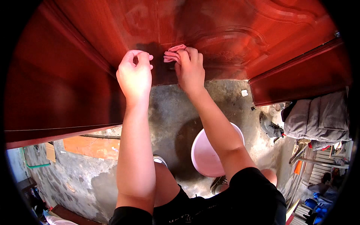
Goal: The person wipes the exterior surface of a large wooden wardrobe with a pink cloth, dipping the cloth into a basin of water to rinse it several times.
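A folded pink cloth (173, 54) is in my right hand (192, 72), gripped between thumb and fingers. The cloth rests against the lower part of a glossy red wooden door panel (157, 22) with carved relief. To the left, my left hand (135, 75) is held up close to the same panel with its fingers curled in, and nothing shows in it. Whether its fingertips touch the wood I cannot tell. Below my right forearm, partly covered by it, a pale pink basin (210, 157) stands on the concrete floor (165, 112).
Red panels flank the door on both sides. At the right lie a grey padded cloth (318, 118), a dark shoe (270, 126) and a rack (315, 168) with several items. An orange board (92, 146) is at the left. My shoes are near the basin.
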`<state>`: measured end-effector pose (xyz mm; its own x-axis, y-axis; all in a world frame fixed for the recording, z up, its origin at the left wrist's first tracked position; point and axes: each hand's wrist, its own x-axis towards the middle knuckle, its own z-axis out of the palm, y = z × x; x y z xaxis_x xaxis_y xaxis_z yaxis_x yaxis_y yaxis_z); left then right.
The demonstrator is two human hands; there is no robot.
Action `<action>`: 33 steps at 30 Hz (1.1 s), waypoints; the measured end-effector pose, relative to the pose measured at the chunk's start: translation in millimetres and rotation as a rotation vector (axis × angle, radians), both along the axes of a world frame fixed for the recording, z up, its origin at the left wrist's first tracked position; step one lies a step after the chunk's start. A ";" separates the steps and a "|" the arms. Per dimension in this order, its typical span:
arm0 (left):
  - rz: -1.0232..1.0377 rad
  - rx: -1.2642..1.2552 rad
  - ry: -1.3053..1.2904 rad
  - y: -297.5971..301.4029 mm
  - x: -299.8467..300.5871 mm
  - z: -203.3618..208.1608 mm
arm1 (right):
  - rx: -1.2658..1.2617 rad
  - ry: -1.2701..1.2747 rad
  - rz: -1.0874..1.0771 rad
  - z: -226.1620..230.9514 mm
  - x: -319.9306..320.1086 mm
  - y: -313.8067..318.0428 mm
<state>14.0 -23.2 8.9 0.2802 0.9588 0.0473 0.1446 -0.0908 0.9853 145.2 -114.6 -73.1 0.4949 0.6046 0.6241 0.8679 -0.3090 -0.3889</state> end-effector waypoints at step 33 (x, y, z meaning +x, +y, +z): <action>-0.037 -0.059 -0.004 1.8 0.0 -2.0 | 0.268 -0.177 -0.123 29.9 21.8 -0.9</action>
